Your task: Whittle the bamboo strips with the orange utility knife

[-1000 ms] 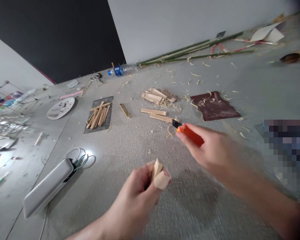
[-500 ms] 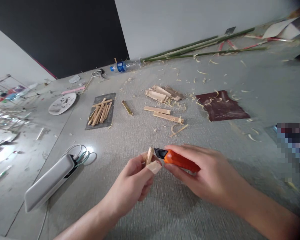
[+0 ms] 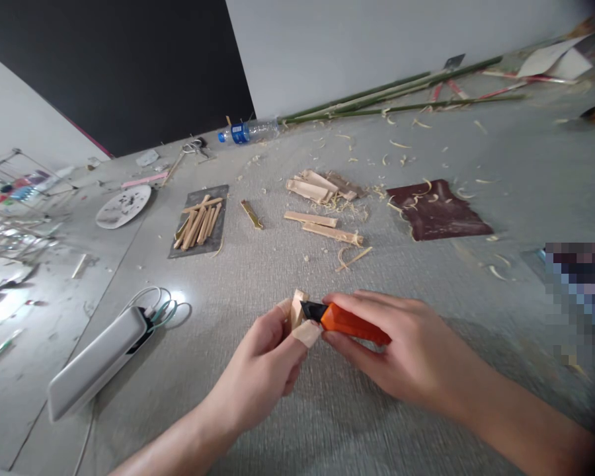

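— The hands had come together. The left hand (image 3: pixel 262 377) pinched a small piece of wood (image 3: pixel 296 307) upright between its taped thumb and fingers, and the right hand (image 3: pixel 401 350) was closed around an orange knife (image 3: pixel 350 322).

— Where had the knife been a second earlier?

— Out over the floor (image 3: pixel 258 264), well apart from the wood and near the loose wooden strips (image 3: pixel 322 228). Then it swung back toward the left hand.

— And at this moment?

— Its black tip touched the top of the wood, held low in front of the person. I judged the blade was set against the wood, not yet into it.

— Had anything else moved?

— No. The power bank (image 3: pixel 96 360) and the brown sheet (image 3: pixel 436 211) had stayed put.
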Demonstrator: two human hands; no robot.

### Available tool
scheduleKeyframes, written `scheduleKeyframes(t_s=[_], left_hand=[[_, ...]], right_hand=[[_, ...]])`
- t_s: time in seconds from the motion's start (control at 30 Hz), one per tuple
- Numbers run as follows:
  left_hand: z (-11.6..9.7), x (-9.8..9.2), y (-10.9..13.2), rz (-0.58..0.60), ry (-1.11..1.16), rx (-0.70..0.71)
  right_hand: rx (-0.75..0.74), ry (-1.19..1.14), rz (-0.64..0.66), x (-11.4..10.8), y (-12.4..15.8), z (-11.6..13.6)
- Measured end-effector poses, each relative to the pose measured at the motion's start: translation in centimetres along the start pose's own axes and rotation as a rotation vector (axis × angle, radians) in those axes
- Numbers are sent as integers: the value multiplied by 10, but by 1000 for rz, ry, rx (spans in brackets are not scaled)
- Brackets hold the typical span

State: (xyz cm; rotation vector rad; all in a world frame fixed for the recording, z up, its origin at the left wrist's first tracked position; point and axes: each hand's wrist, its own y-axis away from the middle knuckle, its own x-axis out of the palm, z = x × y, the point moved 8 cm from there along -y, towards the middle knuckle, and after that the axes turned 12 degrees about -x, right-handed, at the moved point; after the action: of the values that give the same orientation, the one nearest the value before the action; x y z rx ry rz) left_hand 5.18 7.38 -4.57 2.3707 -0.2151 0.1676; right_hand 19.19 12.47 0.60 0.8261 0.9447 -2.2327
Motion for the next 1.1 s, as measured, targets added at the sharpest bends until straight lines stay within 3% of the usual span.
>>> scheduleKeyframes(t_s=[0.4, 0.5, 0.6, 0.67, 0.83, 1.1], left_hand=[[-3, -12, 0, -161, -231, 93], [-2, -10, 4, -199, -259, 82], [2, 0, 8, -141, -263, 27], [4, 4, 9, -92, -229, -3], [0, -1, 1, -83, -62, 17], [-3, -4, -1, -76, -38, 48]], right_hand=[[2, 104, 20, 3, 4, 0], [79, 232, -79, -13, 7, -13], [228, 403, -244, -42, 9, -30], [248, 378, -262, -48, 7, -33], [166, 198, -196, -32, 1, -22], [60, 140, -125, -16, 2, -11]])
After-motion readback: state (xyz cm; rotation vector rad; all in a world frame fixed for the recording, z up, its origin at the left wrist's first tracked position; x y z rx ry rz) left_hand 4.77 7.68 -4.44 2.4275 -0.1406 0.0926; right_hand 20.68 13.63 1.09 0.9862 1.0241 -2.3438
